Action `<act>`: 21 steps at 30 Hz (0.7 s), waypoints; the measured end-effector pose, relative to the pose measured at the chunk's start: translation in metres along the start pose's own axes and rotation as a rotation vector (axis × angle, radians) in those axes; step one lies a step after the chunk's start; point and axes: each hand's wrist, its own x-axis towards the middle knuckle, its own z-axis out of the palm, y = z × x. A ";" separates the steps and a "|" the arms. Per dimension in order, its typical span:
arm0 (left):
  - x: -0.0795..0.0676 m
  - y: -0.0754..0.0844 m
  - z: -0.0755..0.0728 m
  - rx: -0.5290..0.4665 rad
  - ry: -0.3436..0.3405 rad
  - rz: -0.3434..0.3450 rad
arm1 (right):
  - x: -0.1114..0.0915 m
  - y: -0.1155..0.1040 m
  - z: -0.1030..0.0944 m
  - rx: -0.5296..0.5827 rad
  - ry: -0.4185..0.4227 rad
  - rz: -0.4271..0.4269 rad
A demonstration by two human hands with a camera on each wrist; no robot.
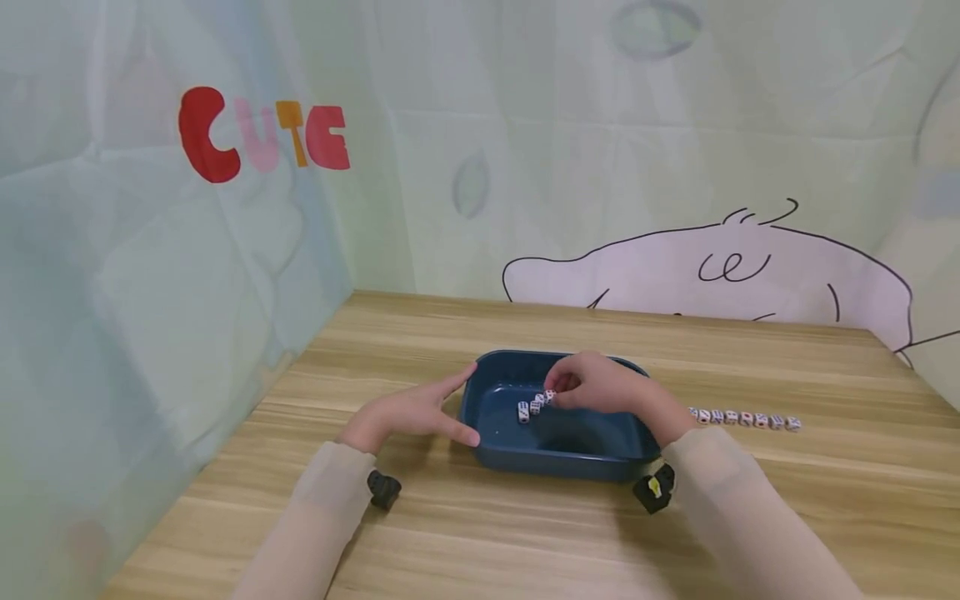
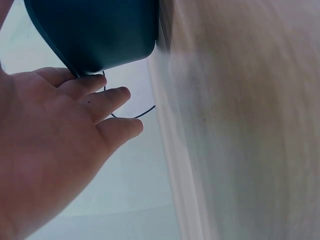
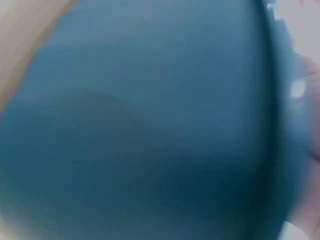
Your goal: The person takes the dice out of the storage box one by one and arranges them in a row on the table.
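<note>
A dark blue rectangular tray [image 1: 517,461] sits on the wooden table. Along its left side lies my left hand [image 1: 408,414], thumb and fingers spread straight at the rim; the left wrist view shows the fingers [image 2: 107,102] against the tray's outer wall [image 2: 100,35]. Over the tray's inside, my right hand [image 1: 603,385] pinches a white die [image 1: 550,397] between thumb and fingertips. Just left of it, several more white dice [image 1: 523,412] form a short slanting line on the tray floor. In the right wrist view the tray wall [image 3: 150,125] is blurred and hides most of the hand.
To the right of the tray, a straight row of several dice [image 1: 746,418] lies on the table [image 1: 480,533], its left end hidden behind the right wrist. A printed cloth backdrop [image 1: 420,167] stands along the table's back and left edges.
</note>
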 end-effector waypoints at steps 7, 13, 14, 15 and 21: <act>-0.001 0.000 0.001 0.014 0.008 -0.007 | -0.021 0.004 -0.021 -0.004 0.049 -0.014; 0.000 -0.001 0.001 0.014 0.007 -0.001 | -0.044 0.015 -0.038 0.039 0.082 0.004; 0.000 -0.001 0.001 0.013 0.006 0.000 | -0.048 0.017 -0.041 0.039 0.088 0.010; 0.000 0.000 0.001 0.012 0.006 0.001 | -0.051 0.019 -0.044 0.040 0.095 0.015; -0.002 0.002 0.000 -0.003 0.005 0.012 | -0.073 0.032 -0.057 0.033 0.128 0.049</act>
